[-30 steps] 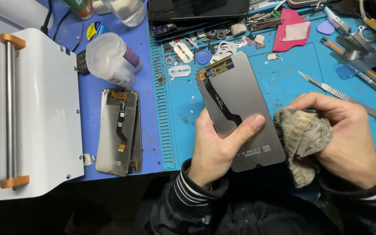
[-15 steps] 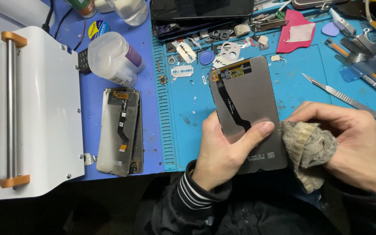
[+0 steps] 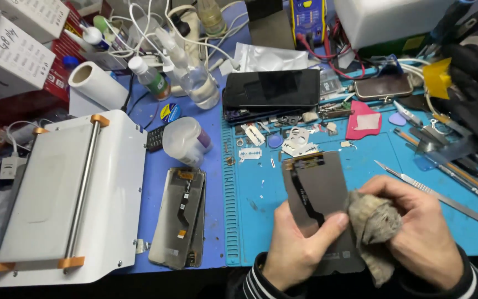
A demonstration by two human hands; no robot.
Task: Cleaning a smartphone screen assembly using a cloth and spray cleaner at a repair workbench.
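Near the mat's edge, left hand pins the phone screen steady while right hand bunches a rag against it.

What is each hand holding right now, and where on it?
Left hand holds the phone screen panel by its lower part, thumb across it. Right hand bunches a cloth against its right edge.

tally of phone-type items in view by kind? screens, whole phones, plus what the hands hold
Loose screen panels with flex cables: 2, one in the left hand at, one on the mat at
Whole dark phones: 2, and
Cloths: 1, in the right hand
Total: 5
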